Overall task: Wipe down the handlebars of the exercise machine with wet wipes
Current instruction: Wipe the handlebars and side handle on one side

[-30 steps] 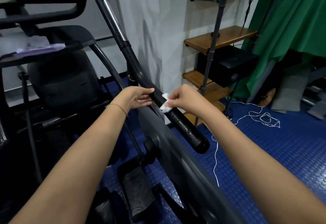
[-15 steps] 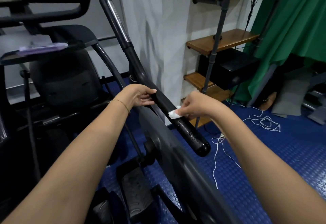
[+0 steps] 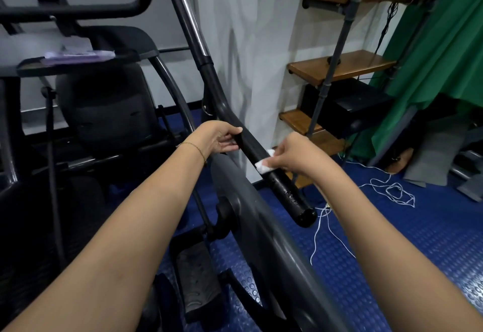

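A black handlebar [image 3: 286, 190] of the exercise machine slants from upper left down to its rounded end at centre right; its lower grip shines wet. My left hand [image 3: 218, 137] grips the bar higher up, thumb over the top. Just below it, my right hand [image 3: 292, 152] pinches a small white wet wipe [image 3: 264, 166] and presses it against the grip. Part of the wipe is hidden under my fingers.
The machine's grey frame [image 3: 261, 230] and pedal [image 3: 197, 277] lie below my arms. A purple wipes packet [image 3: 78, 56] sits on the console tray at left. Wooden shelves [image 3: 342, 66], a green curtain [image 3: 439, 52] and white cord [image 3: 392, 190] on the blue floor are at right.
My right hand slid the wipe down the grip toward the end and has now come slightly back up. My left hand keeps its grip in the same place.
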Demonstrator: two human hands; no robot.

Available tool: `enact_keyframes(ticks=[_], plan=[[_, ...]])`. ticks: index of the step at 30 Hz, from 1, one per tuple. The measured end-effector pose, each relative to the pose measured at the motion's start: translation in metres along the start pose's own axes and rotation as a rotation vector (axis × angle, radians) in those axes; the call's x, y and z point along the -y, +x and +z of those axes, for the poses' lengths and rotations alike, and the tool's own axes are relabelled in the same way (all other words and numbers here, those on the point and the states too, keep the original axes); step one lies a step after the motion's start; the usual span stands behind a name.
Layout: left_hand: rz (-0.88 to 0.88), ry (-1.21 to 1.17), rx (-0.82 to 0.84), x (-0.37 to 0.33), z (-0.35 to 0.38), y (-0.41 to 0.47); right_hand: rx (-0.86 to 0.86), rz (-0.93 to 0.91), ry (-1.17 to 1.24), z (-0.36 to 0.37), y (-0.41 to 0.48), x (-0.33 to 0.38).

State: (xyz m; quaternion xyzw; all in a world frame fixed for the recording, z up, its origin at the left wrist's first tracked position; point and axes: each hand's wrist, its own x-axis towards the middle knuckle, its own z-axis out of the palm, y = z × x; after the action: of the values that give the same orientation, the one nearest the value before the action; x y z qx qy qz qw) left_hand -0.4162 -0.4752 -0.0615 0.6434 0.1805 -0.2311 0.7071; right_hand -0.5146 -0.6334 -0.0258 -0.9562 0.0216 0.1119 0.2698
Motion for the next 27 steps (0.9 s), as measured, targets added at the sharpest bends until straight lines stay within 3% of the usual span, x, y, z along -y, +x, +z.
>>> enact_keyframes(ticks=[11,15,24,27], plan=[[-0.004,-0.025,0.015,0.003,-0.001,-0.001,-0.244,-0.096,-0.306,0.029,-0.026,0.012],[-0.015,-0.011,0.023,0.002,-0.001,-0.005,-0.255,-0.123,-0.363,0.034,-0.036,0.009],[0.03,-0.02,0.015,0.003,0.0,-0.021,-0.265,-0.056,-0.27,0.028,-0.045,0.002],[0.163,-0.013,-0.087,0.011,0.007,-0.027,-0.301,-0.061,-0.197,0.031,-0.057,-0.017]])
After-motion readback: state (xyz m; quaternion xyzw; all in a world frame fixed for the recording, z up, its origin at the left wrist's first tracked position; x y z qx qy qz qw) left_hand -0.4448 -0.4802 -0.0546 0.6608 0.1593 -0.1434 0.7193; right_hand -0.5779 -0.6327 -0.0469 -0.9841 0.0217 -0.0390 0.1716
